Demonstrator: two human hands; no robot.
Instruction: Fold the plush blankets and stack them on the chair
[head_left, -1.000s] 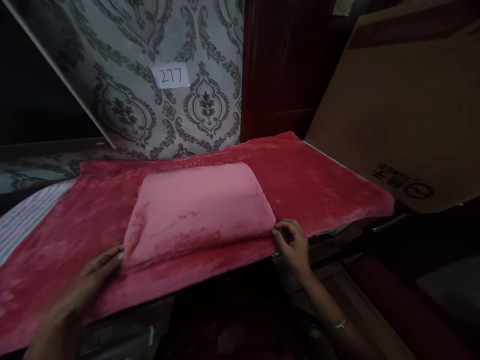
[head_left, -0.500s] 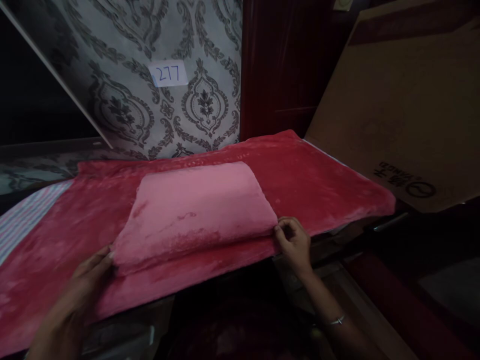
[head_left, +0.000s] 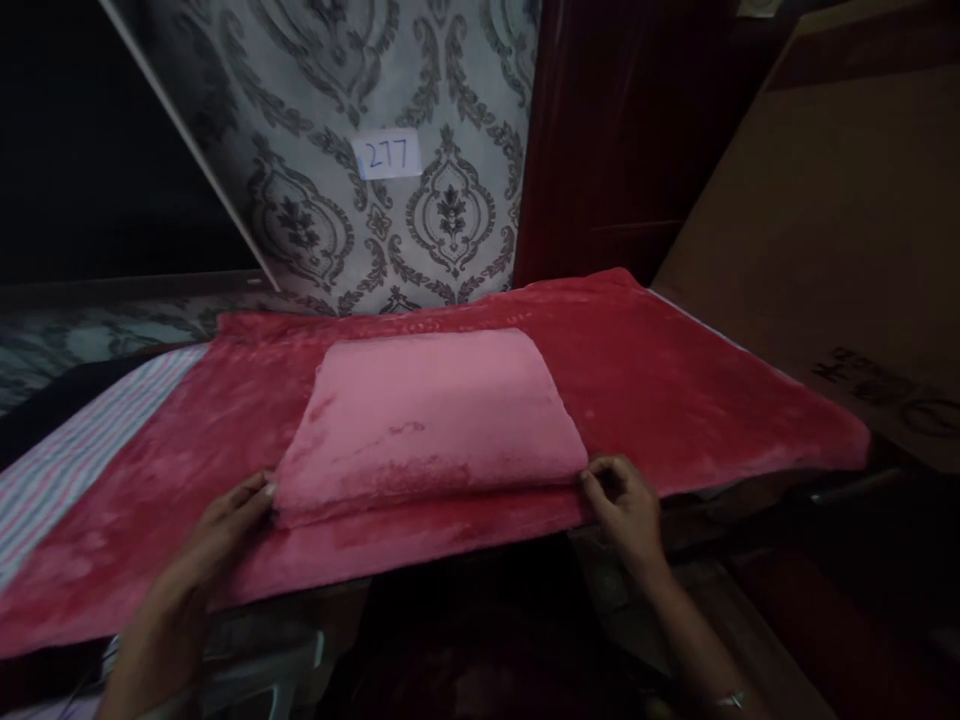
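On the red plush blanket (head_left: 675,400), left of its middle, lies the folded pink cloth (head_left: 435,410), flat, layered along its near edge. Left hand (head_left: 214,535): thumb and forefinger drawn together, gripping the near left corner. Right hand (head_left: 628,515): fingers curled (a small gap inside the loop), tips pinching the near right corner.

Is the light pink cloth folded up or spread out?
Folded: the light pink cloth lies as a compact block on the red blanket, with layers showing at its near edge.
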